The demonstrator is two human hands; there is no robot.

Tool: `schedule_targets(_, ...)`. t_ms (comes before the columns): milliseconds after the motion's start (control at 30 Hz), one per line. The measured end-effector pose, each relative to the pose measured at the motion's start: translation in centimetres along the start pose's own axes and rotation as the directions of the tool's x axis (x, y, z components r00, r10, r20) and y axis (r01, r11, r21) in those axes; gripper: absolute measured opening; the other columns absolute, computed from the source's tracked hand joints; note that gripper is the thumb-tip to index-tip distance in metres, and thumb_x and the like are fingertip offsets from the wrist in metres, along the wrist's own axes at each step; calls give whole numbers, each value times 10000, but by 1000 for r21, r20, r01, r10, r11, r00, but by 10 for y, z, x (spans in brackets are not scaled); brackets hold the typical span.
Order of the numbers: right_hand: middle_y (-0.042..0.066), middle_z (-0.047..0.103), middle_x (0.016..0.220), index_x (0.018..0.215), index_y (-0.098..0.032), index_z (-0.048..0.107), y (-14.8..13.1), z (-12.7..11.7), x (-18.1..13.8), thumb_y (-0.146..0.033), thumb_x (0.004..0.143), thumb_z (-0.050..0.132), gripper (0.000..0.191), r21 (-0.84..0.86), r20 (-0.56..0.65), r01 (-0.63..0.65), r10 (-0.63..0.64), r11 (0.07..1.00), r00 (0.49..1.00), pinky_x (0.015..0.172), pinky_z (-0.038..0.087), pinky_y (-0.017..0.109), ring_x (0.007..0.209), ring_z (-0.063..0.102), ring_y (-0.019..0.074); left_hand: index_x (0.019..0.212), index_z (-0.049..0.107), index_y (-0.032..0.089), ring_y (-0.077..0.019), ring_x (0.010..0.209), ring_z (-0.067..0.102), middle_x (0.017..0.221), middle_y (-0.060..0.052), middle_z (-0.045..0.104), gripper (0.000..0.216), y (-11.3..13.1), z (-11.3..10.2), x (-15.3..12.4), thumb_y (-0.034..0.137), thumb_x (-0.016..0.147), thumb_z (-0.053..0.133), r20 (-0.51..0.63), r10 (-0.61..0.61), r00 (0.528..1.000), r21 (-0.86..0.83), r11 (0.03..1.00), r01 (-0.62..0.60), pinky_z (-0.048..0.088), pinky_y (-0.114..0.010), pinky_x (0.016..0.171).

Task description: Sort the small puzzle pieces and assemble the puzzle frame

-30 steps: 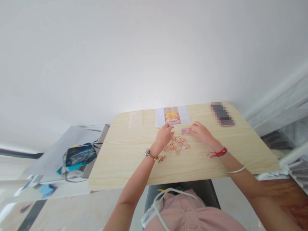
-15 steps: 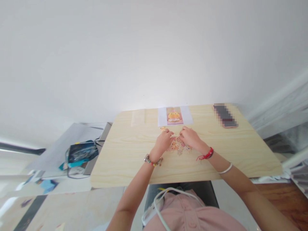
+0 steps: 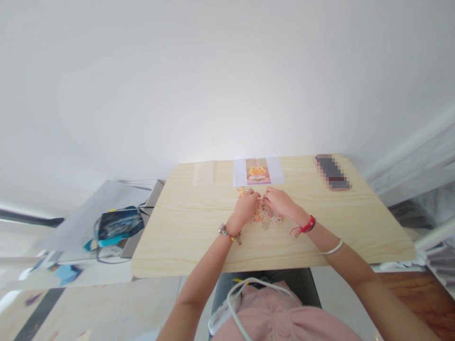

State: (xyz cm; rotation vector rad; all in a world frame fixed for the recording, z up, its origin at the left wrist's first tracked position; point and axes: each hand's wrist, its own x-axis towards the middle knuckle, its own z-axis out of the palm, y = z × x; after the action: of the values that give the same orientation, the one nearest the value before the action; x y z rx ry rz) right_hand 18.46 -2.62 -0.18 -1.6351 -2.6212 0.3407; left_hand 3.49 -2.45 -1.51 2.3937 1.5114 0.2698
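Wood table: L hand & R hand meet over puzzle pcs.

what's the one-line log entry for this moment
left hand: at puzzle pieces | right hand: at puzzle pieces, fingertips near left | grip: unclear | picture sheet: beyond hands | table: wooden

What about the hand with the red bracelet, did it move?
Yes. The right hand slid left, from past the picture sheet's right edge to below it, meeting the left hand over the puzzle pieces.
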Motion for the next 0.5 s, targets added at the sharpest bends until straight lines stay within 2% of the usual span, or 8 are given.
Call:
schedule_targets(133,69,586,807,735,-148,637,9,5,5,-198,843,429,240,75,-25,-18,20,997,999,729,377,249,786,541,153,1035,571,146,-152,895,558,987,-80,546,260,-2,-3,-2,149,816,430,-22,-66,998,-21,998,66,432,-253,816)
schedule_targets(267,71,575,887,858,-144,637,11,7,1,-221,811,503,161,119,-86,-1,12,993,996,734,376,246,814,541,154,1034,575,161,-154,894,558,993,-72,541,262,-6,-4,-2,149,802,452,-12,-40,999,-30,999,39,435,-261,819)
schedule_targets(367,62,560,912,889,-157,634,6,7,-5,-273,780,561,176,108,-60,33,-27,994,998,733,377,262,776,549,153,1009,588,158,-153,884,562,984,-74,544,247,-6,-5,-1,152,799,459,16,-27,1000,-29,999,28,439,-262,814)
schedule_targets(500,60,558,877,838,-161,644,2,7,-5,-255,827,486,184,78,-47,15,-12,997,999,730,375,271,750,553,146,958,610,144,-151,884,563,946,-80,555,230,-4,-7,-1,151,817,427,35,-24,999,-24,999,25,438,-257,810)
